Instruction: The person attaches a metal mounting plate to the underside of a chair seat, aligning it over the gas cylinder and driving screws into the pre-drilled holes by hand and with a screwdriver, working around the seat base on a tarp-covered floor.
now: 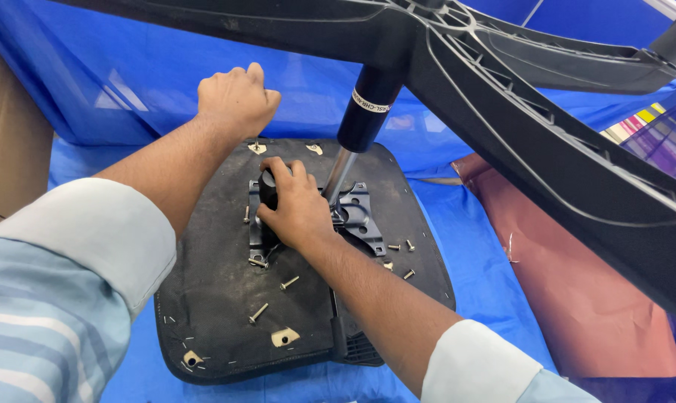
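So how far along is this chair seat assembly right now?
Partly there. The black metal plate lies on the upturned seat, and the gas cylinder with the star base stands in it. In hand: the right hand grips a black knob at the plate, while the left hand is fisted at the seat's far edge. Left: several loose bolts lie on the seat.

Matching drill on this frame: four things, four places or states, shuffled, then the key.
1. left hand
2. right hand
3. loose bolts
4. chair base

A. lying on the seat underside
B. overhead, on the gas cylinder
C. fisted at the seat's far edge
D. on the black knob at the metal plate

Pairs: 1-C, 2-D, 3-A, 4-B
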